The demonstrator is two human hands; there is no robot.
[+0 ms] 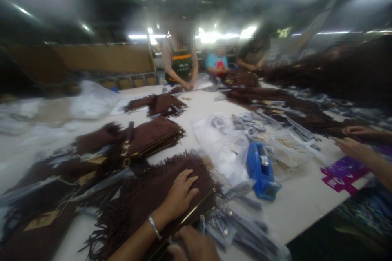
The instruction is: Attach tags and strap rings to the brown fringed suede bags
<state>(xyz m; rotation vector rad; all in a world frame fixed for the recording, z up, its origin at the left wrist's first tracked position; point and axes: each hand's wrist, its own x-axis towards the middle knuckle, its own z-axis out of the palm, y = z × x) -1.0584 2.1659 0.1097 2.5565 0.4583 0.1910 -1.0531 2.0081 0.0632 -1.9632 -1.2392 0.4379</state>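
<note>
Right hand (196, 245) curled at zipper (197, 209); left hand (180, 194) open on fringed bag (148, 189).

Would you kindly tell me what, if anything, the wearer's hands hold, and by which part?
The left hand rests on the brown fringed bag without gripping it; whether the right hand, blurred near the gold zip, holds anything cannot be told.

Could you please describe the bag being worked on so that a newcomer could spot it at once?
On the white table, find the blue tape dispenser. To its left, on the near side, lies a brown fringed bag with a gold zip along one edge. Unlike the brown bags nearby, it has the wearer's left hand, bracelet at the wrist, spread on top.
</note>
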